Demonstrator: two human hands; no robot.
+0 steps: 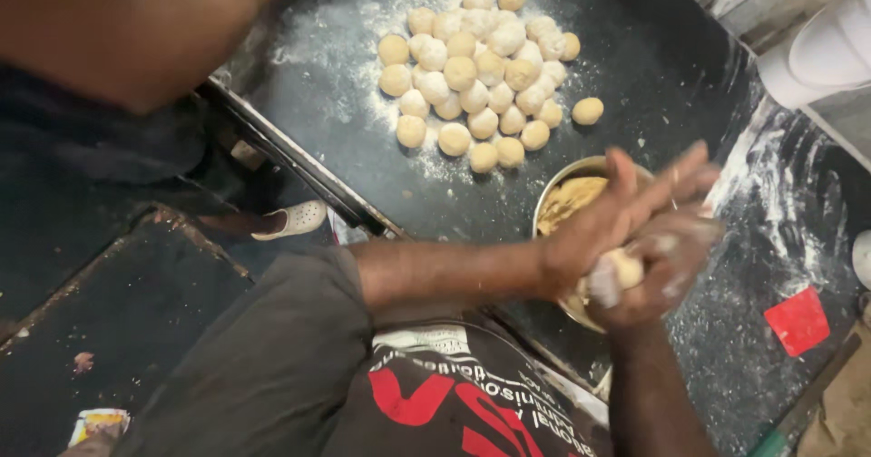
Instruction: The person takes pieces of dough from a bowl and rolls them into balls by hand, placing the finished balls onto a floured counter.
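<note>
Both my hands press together around a pale lump of dough (617, 271), just over a round metal bowl (555, 194) that holds more tan dough. My left hand (617, 216) lies on top with its fingers stretched out, and my right hand (667, 266) cups the lump from below, dusted white with flour. Beyond the bowl, a heap of several small round dough balls (476, 76) sits in scattered flour on the dark worktop (653, 67). One ball (588, 110) lies a little apart at the right of the heap.
Another person's arm (127, 30) reaches over the worktop's far left corner, and a pale shoe (295, 219) shows on the floor below. A red square card (798, 321) lies on the floured surface at the right. A white container (821, 53) stands at the upper right.
</note>
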